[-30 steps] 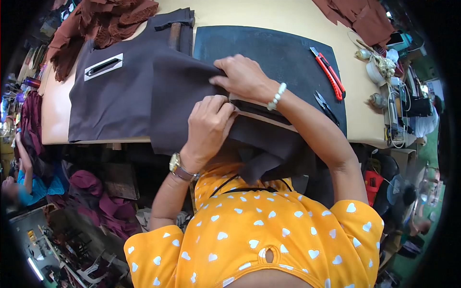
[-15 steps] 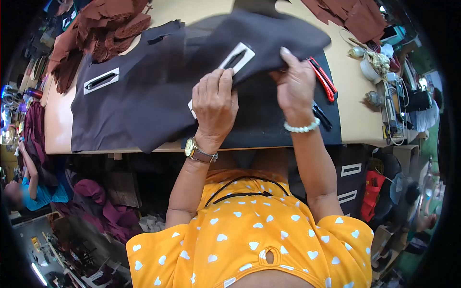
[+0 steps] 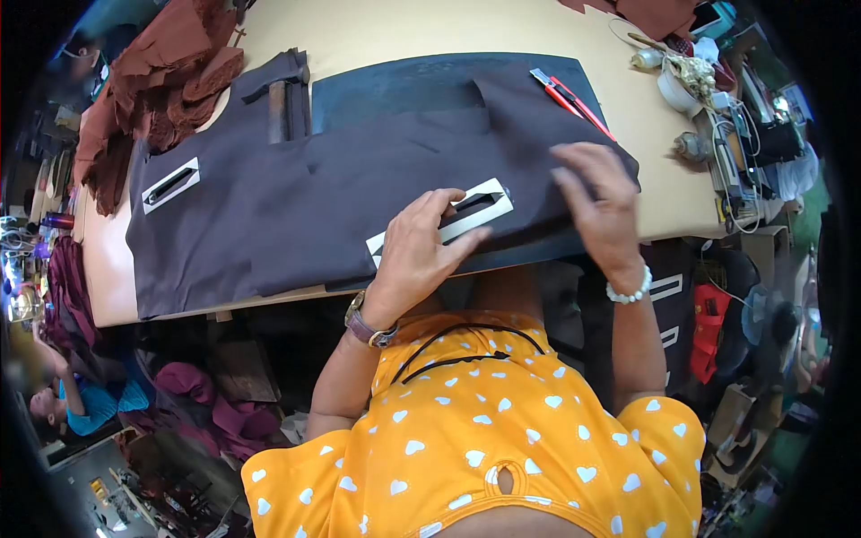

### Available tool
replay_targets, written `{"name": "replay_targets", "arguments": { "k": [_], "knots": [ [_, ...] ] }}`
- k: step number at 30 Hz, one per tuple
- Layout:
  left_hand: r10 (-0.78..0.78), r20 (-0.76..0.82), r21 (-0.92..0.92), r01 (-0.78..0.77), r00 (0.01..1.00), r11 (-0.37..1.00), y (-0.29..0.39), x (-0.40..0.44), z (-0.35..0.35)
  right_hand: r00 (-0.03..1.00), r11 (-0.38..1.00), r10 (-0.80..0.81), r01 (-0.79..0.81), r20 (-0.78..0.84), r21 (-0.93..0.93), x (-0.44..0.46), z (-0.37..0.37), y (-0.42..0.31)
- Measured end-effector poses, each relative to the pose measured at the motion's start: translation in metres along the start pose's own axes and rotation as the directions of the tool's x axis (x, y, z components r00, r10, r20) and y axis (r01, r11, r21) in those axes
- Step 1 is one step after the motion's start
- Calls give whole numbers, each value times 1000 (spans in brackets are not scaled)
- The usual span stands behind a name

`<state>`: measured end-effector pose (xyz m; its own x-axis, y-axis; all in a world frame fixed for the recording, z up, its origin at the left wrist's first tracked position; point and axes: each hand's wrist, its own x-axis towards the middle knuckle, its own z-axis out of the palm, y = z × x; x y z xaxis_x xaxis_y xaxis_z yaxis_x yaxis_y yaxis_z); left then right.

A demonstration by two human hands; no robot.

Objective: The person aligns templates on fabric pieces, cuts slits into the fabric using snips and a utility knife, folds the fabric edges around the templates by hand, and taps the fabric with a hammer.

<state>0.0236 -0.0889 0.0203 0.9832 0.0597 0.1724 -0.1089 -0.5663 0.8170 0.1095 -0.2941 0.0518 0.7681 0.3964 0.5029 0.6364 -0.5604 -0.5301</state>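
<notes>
A dark brown cloth panel (image 3: pixel 341 188) lies across the table, partly over a dark cutting mat (image 3: pixel 404 85). Near its front edge, a white rectangular frame (image 3: pixel 489 204) surrounds a slit with pointed ends. My left hand (image 3: pixel 417 242) rests on this frame, covering its middle, with thumb and fingers apart. To the right, my right hand (image 3: pixel 603 202) hovers over the cloth, slightly blurred, its fingers parted and holding nothing. Beyond it lies a red box cutter (image 3: pixel 574 103), blade end toward the far left. Another white frame (image 3: pixel 170 186) with a slit sits at the cloth's left end.
Reddish-brown fabric (image 3: pixel 170 72) is heaped at the back left. A dark bar-like object (image 3: pixel 279 112) lies on the cloth's far edge. At the table's right are a white bowl (image 3: pixel 674 90) and cables. A person in blue (image 3: pixel 94 408) is at far left.
The lifted right part of the cloth now lies down on the mat, exposing the mat's far part. My right hand has let go and moved right; my left hand's fingers have spread.
</notes>
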Motion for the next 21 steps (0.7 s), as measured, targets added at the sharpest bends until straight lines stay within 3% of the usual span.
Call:
{"name": "replay_targets", "arguments": {
  "k": [2, 3, 6, 13, 21],
  "knots": [
    [13, 0, 15, -13, 1000, 1000, -3, 1, 2, 966, 977, -131, 87, 222, 197, 6, 18, -5],
    [13, 5, 20, -13, 1000, 1000, -4, 1, 3, 925, 951, -126, 9, 359, 311, 7, 26, -6],
    [19, 8, 56, -19, 1000, 998, -5, -1, 2, 854, 944, -190, 23, 485, 329, 9, 43, -2],
    [-26, -30, 187, 31, 999, 982, -4, -14, -7, 838, 938, -210, 29, 503, 344, 3, 49, 9],
    [146, -104, 177, -126, 984, 976, -21, -23, -4, 800, 908, -295, 64, 522, 415, 5, 42, 12]
  ]
}}
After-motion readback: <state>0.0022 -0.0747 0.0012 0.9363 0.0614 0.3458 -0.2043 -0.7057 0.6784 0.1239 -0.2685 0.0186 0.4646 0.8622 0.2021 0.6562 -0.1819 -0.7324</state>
